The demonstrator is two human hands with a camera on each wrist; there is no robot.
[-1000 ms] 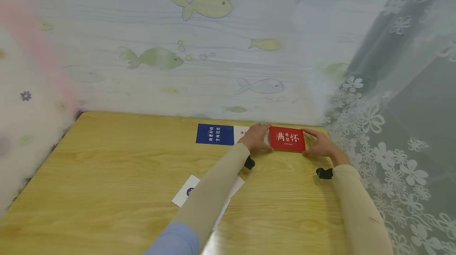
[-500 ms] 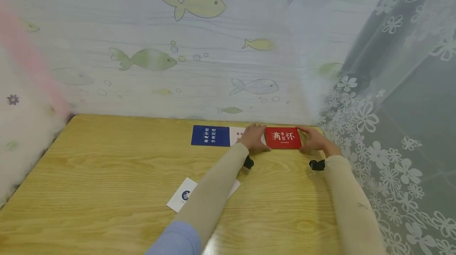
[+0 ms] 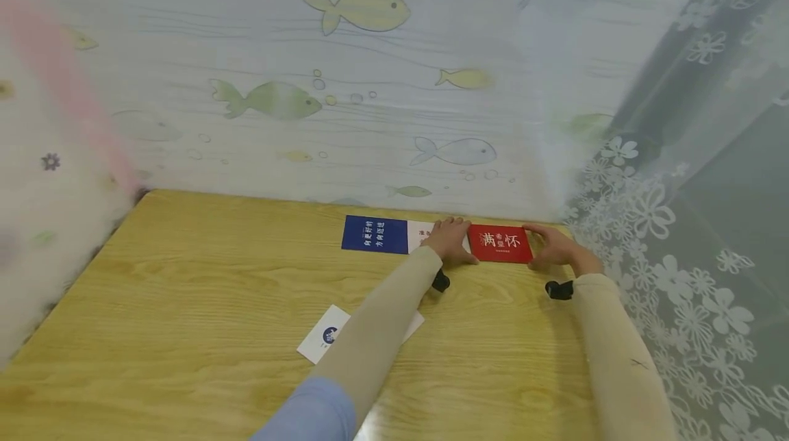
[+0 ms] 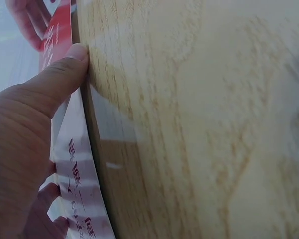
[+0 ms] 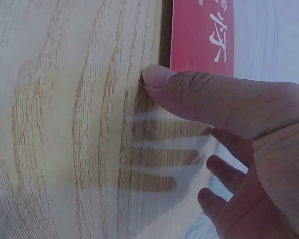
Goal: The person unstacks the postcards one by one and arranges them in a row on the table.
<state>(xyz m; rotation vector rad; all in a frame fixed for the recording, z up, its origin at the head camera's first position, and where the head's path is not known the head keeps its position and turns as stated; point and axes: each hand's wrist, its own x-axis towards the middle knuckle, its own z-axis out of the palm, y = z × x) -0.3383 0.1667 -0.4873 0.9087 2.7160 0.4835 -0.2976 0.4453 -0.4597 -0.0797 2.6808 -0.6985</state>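
Looking along the far side of the yellow-brown wood-grain table (image 3: 216,318), we find three flat rectangular cards in one row: a dark-blue card with white lettering (image 3: 374,234), a white card with red print (image 3: 416,231), partly covered, and a bright-red card with white lettering (image 3: 502,242) at the right end. That much looks done to us: the row is close to straight, and the neighbours seem to meet edge to edge.

Our left hand (image 3: 450,240) spans wide over the white card, its thumb at the red card's near left corner. Our right hand (image 3: 557,249) is likewise spread, thumb at the near right corner and forefinger by the far one; we cannot tell how hard either presses. We judge the red card to be at its squaring-up.

Left outside the row, nearer us, lie a white card with a round blue emblem (image 3: 327,333) and a pale pinkish corner (image 3: 414,325), mostly hidden by our left sleeve (image 3: 376,338).
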